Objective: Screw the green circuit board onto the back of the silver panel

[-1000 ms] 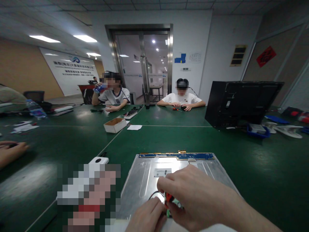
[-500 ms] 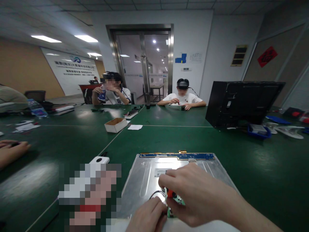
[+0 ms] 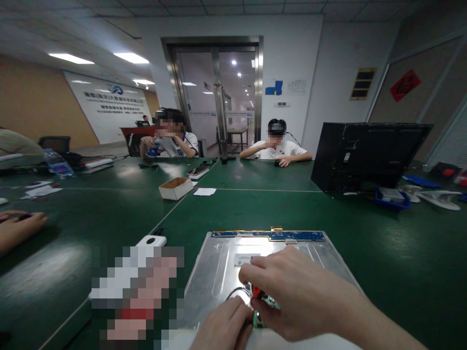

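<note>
A silver metal display panel [image 3: 213, 287] lies before me with a blue circuit strip [image 3: 241, 236] along its far edge. Near its front sits a small green circuit board [image 3: 259, 320], mostly covered by my hands. My right hand [image 3: 292, 287] is closed in a pinch around a red screwdriver [image 3: 257, 291]; its tip is hidden behind the fingers. My left hand [image 3: 224, 323] rests at the board's left side, fingers bent together, and whatever they pinch is out of sight. A thin dark cable [image 3: 235, 290] curves just beyond the left fingertips.
A black monitor [image 3: 365, 155] stands at the right, beside a blue tray [image 3: 392, 199]. Left of the panel lie a white device [image 3: 158, 240] and pixelated items. Farther off is an open white box [image 3: 175, 189]. Two people sit opposite; another person's hand [image 3: 24, 226] is at far left.
My hands hold almost the same place; the red screwdriver shows at a slightly different angle. Across the table, one person has raised a hand toward the face.
</note>
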